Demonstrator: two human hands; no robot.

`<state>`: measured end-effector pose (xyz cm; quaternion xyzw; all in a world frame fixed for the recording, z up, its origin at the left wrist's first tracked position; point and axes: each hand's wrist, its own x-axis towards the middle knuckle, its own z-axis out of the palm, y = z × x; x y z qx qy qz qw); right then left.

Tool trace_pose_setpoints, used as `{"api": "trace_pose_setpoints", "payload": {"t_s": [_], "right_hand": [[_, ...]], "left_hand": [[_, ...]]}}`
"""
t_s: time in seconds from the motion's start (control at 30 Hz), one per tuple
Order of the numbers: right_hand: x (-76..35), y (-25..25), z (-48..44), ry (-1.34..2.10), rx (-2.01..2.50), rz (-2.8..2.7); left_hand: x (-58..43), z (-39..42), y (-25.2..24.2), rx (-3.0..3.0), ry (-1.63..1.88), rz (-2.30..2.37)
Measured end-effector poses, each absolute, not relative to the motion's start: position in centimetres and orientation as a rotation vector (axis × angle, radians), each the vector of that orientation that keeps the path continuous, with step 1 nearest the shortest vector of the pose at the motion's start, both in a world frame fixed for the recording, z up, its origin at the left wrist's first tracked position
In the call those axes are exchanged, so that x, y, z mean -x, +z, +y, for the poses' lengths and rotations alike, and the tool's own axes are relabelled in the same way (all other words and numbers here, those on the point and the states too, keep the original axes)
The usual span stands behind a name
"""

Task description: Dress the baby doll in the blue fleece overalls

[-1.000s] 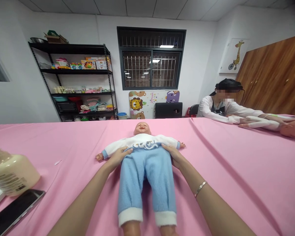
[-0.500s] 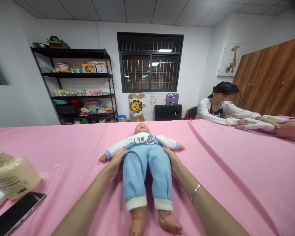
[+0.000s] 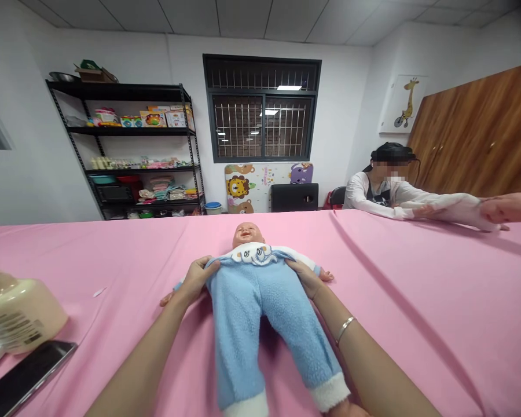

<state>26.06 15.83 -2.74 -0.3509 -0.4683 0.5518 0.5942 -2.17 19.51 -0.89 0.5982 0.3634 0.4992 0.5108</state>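
A baby doll (image 3: 248, 233) lies on its back on the pink table cover (image 3: 417, 301), head pointing away from me. It wears a white top with an elephant print and fluffy blue trousers (image 3: 260, 313) with white cuffs. My left hand (image 3: 196, 279) pinches the trousers' waistband at the doll's left side. On the other side my right hand (image 3: 306, 277) grips the same waistband, a thin bracelet on its wrist. Both hands have the fingers curled into the fabric, high up on the doll's chest.
A cream pump bottle (image 3: 15, 313) and a dark phone (image 3: 24, 376) lie at the left near the table's front edge. At the far right another person (image 3: 388, 185) handles a doll. A black shelf (image 3: 130, 150) of toys stands against the back wall.
The trousers' waistband has gone further up the doll's chest with both hands on it. The doll's legs have spread and come closer, so its feet have left the view.
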Motion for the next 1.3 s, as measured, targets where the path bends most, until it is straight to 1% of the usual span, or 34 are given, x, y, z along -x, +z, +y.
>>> {"api": "trace_pose_setpoints", "payload": {"t_s": [0.1, 0.2, 0.37, 0.47, 0.53, 0.63, 0.73, 0.87, 1.03, 1.13, 1.2, 1.3], "right_hand": [[-26.8, -1.7, 15.6, 1.396, 0.718, -1.068], [-27.0, -2.0, 16.1, 1.345, 0.665, -0.962], [-26.8, -4.8, 18.0, 1.132, 1.022, -0.944], [-26.7, -4.9, 18.3, 1.116, 0.975, -0.894], [-26.7, -4.1, 18.0, 1.177, 0.818, -0.782], [-26.7, -2.9, 17.3, 1.291, 0.607, -0.646], [-26.4, -2.7, 17.1, 1.259, 0.674, -0.706], [-25.9, -2.9, 17.1, 1.055, 0.841, -0.853], [-25.7, -1.3, 16.1, 1.076, 0.773, -0.897], [-25.6, -0.5, 15.7, 1.070, 0.750, -0.915], [-25.6, -0.7, 15.9, 1.007, 0.806, -0.960], [-25.6, -2.1, 16.5, 0.726, 1.030, -1.083]], "left_hand": [[1.7, 19.6, -1.3, -1.277, 1.284, 0.788], [0.6, 19.5, -1.5, -1.292, 1.299, 0.768], [-0.1, 19.9, -1.8, -1.635, 1.292, 1.000], [0.5, 20.2, -1.8, -1.458, 1.388, 1.076], [1.1, 20.1, -1.6, -1.310, 1.358, 1.031], [1.6, 19.5, -1.0, -1.248, 1.237, 0.925], [1.5, 19.1, -0.3, -1.281, 1.253, 0.904], [0.8, 18.5, 0.7, -1.370, 1.388, 0.802], [-0.2, 17.3, 2.0, -1.371, 1.415, 0.701], [-0.5, 16.9, 2.3, -1.528, 1.454, 0.773], [-0.5, 16.9, 2.2, -1.779, 1.529, 0.903], [-0.1, 17.2, 1.3, -2.195, 1.556, 1.234]]}}
